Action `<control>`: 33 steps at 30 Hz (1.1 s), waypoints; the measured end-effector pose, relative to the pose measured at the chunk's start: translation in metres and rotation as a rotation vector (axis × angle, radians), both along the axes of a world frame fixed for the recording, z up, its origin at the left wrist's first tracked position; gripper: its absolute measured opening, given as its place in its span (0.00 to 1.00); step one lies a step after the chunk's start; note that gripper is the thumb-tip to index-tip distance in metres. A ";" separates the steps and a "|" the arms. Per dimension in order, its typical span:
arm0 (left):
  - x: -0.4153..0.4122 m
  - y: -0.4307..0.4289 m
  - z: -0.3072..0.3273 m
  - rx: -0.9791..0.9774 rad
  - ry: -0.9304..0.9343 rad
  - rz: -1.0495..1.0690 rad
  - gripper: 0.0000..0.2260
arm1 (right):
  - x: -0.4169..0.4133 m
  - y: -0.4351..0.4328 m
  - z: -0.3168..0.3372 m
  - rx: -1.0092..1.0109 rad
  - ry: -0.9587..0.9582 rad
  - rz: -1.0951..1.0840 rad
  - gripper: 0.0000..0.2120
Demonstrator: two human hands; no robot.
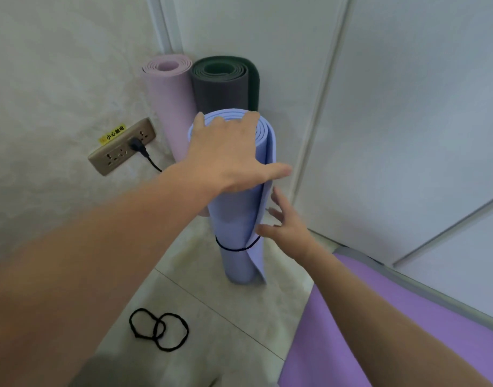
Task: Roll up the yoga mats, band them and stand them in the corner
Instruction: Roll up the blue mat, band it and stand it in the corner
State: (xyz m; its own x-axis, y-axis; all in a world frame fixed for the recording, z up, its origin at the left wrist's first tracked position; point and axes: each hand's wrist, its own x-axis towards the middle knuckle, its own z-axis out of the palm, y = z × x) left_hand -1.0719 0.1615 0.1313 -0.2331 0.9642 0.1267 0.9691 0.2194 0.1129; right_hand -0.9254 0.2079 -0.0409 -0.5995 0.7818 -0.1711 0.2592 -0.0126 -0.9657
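Observation:
A light blue rolled mat (235,219) stands upright on the floor, with a black band (234,248) round its lower part and its outer flap loose on the right. My left hand (228,152) rests spread over its top end, fingers straight. My right hand (284,222) is open beside the loose flap, thumb touching it. Behind it in the corner stand a pink rolled mat (170,107) and a dark green rolled mat (225,85). A purple mat (379,331) lies flat on the floor at the right.
Two loose black bands (158,329) lie on the tiled floor in front. A wall socket strip (122,146) with a black plug and cable sits on the left wall. White panelled doors (407,107) close off the right side.

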 end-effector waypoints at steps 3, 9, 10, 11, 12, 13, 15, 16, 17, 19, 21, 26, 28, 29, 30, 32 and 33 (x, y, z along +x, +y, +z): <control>0.001 -0.002 -0.001 -0.073 0.034 0.008 0.45 | -0.002 -0.001 0.015 0.074 0.061 0.035 0.45; 0.001 -0.006 -0.003 -0.206 0.011 -0.036 0.44 | -0.024 -0.001 0.020 0.222 0.051 -0.063 0.34; 0.000 -0.005 -0.003 -0.231 0.017 -0.046 0.42 | -0.029 0.001 0.019 0.237 0.058 -0.079 0.36; -0.002 -0.005 -0.002 -0.252 0.016 -0.049 0.40 | -0.033 0.002 0.020 0.241 0.052 -0.089 0.38; -0.006 -0.005 0.000 -0.253 0.011 -0.047 0.37 | -0.036 0.004 0.021 0.255 0.053 -0.099 0.37; -0.012 -0.005 0.001 -0.235 0.005 -0.039 0.33 | -0.040 0.004 0.023 0.271 0.047 -0.099 0.36; -0.026 -0.005 0.008 -0.196 0.002 -0.013 0.27 | -0.051 0.005 0.030 0.311 0.037 -0.104 0.34; -0.035 -0.005 0.011 -0.175 0.010 -0.001 0.24 | -0.058 0.006 0.035 0.327 0.042 -0.095 0.33; -0.045 -0.005 0.014 -0.151 0.017 0.016 0.20 | -0.068 0.007 0.041 0.330 0.047 -0.070 0.32; -0.068 -0.004 0.020 -0.107 0.013 0.077 0.11 | -0.091 0.012 0.050 0.335 0.052 -0.014 0.31; -0.092 0.000 0.025 -0.072 0.043 0.162 0.09 | -0.118 0.015 0.060 0.330 0.032 0.021 0.33; -0.147 0.026 0.032 0.080 0.182 0.292 0.11 | -0.158 0.037 0.066 0.328 -0.146 0.039 0.36; -0.170 0.036 0.023 0.145 0.186 0.343 0.11 | -0.151 0.048 0.053 0.302 -0.272 0.006 0.38; -0.181 0.040 0.014 0.154 0.176 0.372 0.13 | -0.144 0.052 0.044 0.277 -0.316 -0.006 0.38; -0.191 0.043 0.003 0.149 0.162 0.401 0.16 | -0.136 0.053 0.035 0.254 -0.349 -0.012 0.36; -0.206 0.045 -0.018 0.123 0.148 0.437 0.19 | -0.122 0.049 0.021 0.218 -0.431 -0.002 0.34; -0.210 0.045 -0.024 0.114 0.146 0.436 0.18 | -0.118 0.047 0.016 0.216 -0.471 0.009 0.33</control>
